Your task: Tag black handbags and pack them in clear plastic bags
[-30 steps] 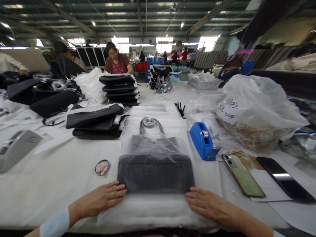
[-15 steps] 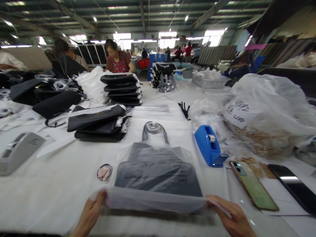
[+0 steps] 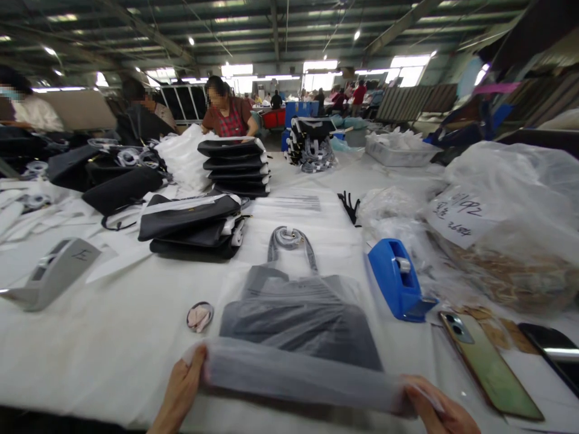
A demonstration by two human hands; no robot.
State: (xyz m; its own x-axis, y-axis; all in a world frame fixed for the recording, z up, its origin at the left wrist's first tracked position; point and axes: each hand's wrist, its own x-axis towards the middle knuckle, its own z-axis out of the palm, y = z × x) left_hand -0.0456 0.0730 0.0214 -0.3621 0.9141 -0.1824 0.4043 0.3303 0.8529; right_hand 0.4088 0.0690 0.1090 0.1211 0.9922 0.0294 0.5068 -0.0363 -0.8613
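A black handbag (image 3: 298,325) lies flat inside a translucent plastic bag (image 3: 289,377), its coiled wrapped strap (image 3: 292,238) pointing away from me. The near edge of the plastic is folded over into a band. My left hand (image 3: 183,383) pinches the left end of that band, thumb on top. At the right end, my right hand (image 3: 436,404) grips it, with a corner of plastic sticking out past the thumb. The band is stretched between both hands, just in front of the handbag's lower edge.
A blue tape dispenser (image 3: 398,280), a green phone (image 3: 493,364) and a large plastic sack (image 3: 511,217) stand to the right. Left are a grey tape dispenser (image 3: 56,274), a small ring with pink cloth (image 3: 199,317) and stacked black bags (image 3: 194,223). A co-worker (image 3: 230,111) stands across the table.
The view has turned slightly left, so everything sits further right. Both hands still hold the plastic's edge; the folded band looks wider and slopes down toward the right.
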